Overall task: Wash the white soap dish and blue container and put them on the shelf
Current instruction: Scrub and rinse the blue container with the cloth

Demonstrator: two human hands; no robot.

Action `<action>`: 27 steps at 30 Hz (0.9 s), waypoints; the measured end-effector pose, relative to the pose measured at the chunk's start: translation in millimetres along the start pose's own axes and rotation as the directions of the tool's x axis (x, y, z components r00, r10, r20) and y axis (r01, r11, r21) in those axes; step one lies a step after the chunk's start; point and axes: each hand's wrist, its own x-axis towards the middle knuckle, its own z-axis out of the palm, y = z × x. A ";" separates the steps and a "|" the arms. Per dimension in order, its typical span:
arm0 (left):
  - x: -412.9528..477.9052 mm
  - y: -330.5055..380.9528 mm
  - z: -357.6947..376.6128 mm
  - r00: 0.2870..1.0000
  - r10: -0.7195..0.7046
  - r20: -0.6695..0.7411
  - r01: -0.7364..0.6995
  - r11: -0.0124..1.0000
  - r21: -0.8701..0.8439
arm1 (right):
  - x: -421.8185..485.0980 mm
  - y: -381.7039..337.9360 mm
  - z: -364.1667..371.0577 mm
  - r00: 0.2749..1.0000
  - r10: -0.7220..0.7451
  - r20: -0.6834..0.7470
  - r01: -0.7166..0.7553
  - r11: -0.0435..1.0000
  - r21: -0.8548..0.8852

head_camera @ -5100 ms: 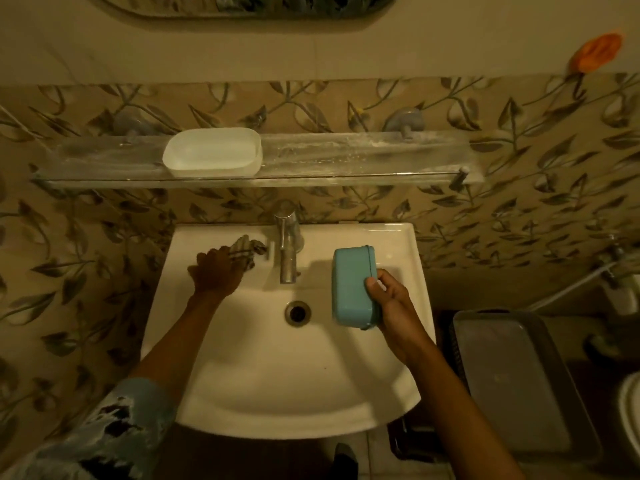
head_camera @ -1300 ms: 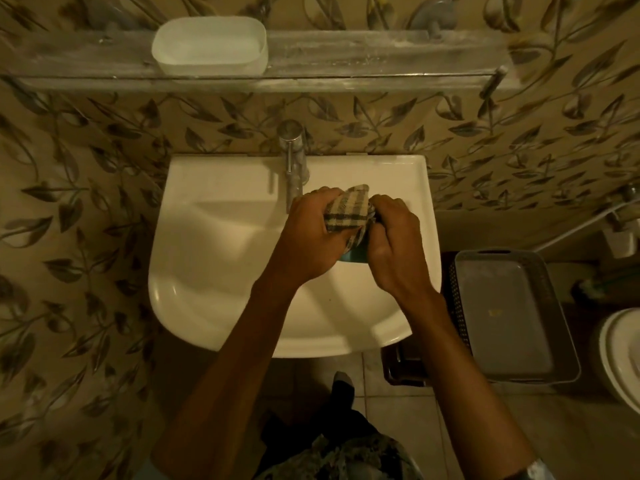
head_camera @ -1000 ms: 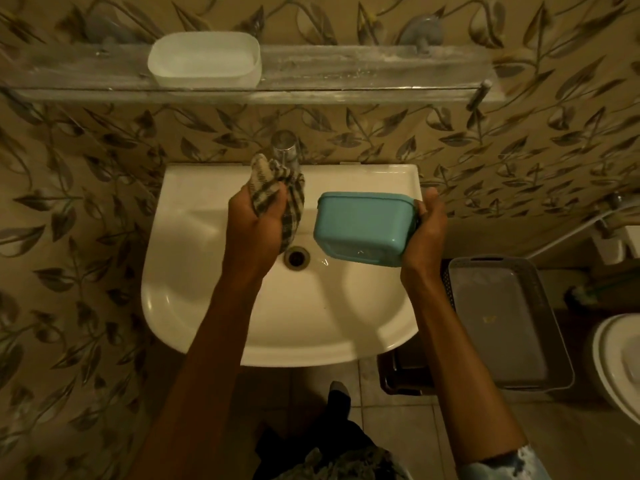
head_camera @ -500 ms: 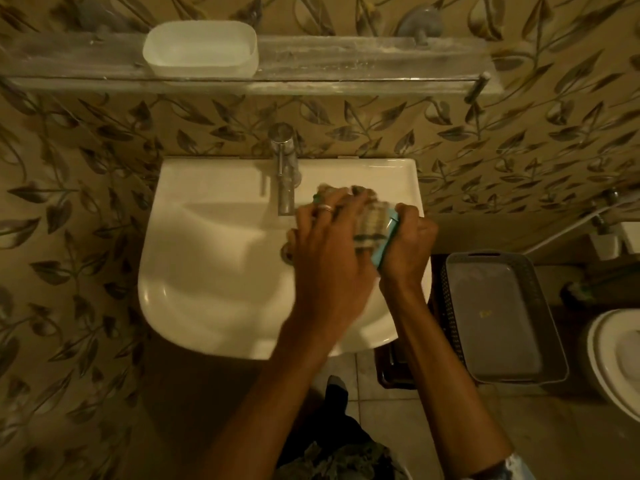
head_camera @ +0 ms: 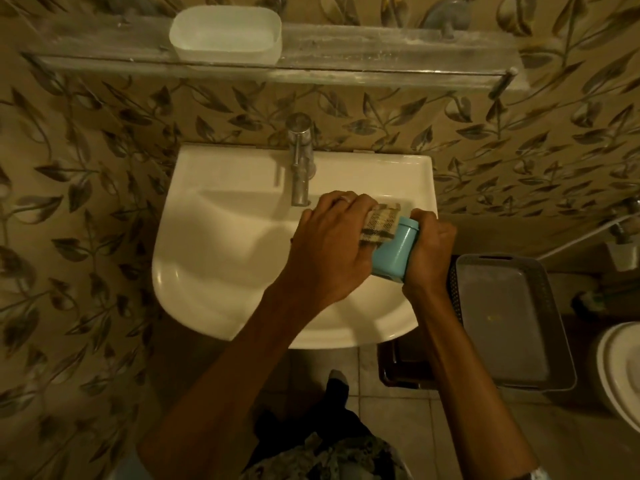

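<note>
The blue container (head_camera: 393,252) is tipped on its side in my right hand (head_camera: 429,254), over the 3 o'clock edge of the sink (head_camera: 225,271). My fingers are wrapped round its far side. My left hand (head_camera: 332,247) comes in from the container's 9 o'clock, fingers curled over a checked cloth (head_camera: 381,226) pressed against its near face. The tap (head_camera: 299,161) stands at the basin's 12 o'clock. I can make out no water running from it.

Higher, also at 12 o'clock, the white soap dish (head_camera: 225,32) sits on the shelf (head_camera: 381,69). So 1 of the 2 things looks put away, though I cannot tell whether it is clean. I judge the container is mid-wipe. What is left is finishing it and setting it on the shelf, at the dish's 3 o'clock.
</note>
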 end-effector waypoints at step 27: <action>3.1 -28.4 -61.2 0.821 -0.459 -0.339 0.193 0.783 -0.592 | -1.6 -8.8 8.3 0.990 0.026 -0.138 -0.021 0.999 0.037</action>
